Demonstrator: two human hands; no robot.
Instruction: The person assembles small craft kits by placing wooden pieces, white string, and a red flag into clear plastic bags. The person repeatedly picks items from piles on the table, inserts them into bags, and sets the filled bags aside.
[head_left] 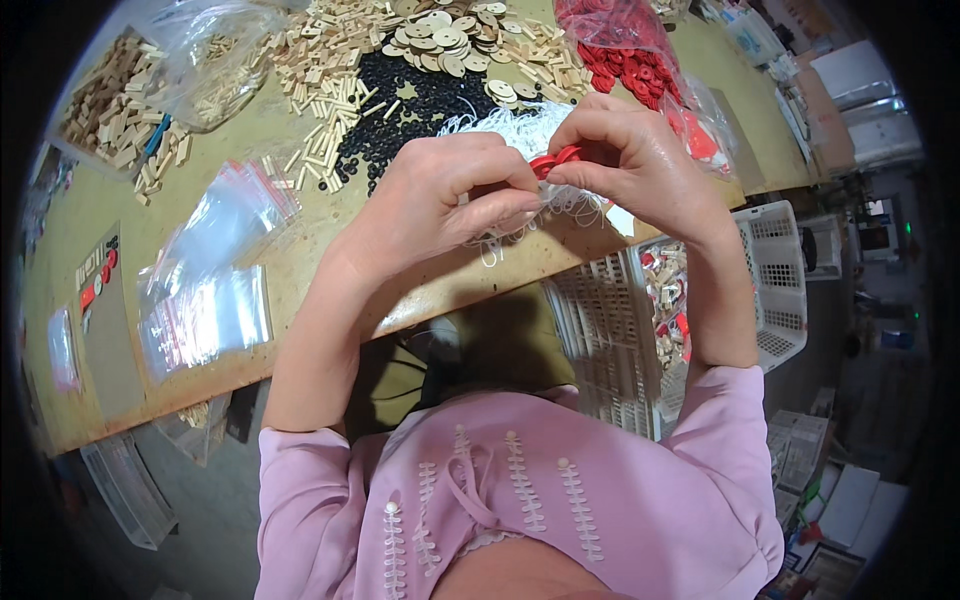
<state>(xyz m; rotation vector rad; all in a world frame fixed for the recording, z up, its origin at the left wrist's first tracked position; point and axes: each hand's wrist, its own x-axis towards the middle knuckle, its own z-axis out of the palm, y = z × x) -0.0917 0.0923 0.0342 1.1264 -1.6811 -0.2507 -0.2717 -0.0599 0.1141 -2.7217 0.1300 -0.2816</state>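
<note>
My left hand (pixel 440 195) and my right hand (pixel 630 165) meet over the table's near edge. Both pinch a small stack of red discs (pixel 553 160) between fingertips. A thin white string (pixel 500 240) hangs from under my left fingers. Behind the hands lies a tangle of white strings (pixel 520 125). Further back are a heap of black discs (pixel 400 115), pale wooden round discs (pixel 445 40), and scattered wooden sticks (pixel 320 90). A bag of red discs (pixel 630 55) lies at the back right.
Several small clear zip bags (pixel 205 300) lie on the yellow-green table (pixel 120 250) at the left. A clear bag with wooden pieces (pixel 205 60) and a box of wooden blocks (pixel 105 105) sit far left. A white plastic basket (pixel 775 280) with mixed pieces stands below right.
</note>
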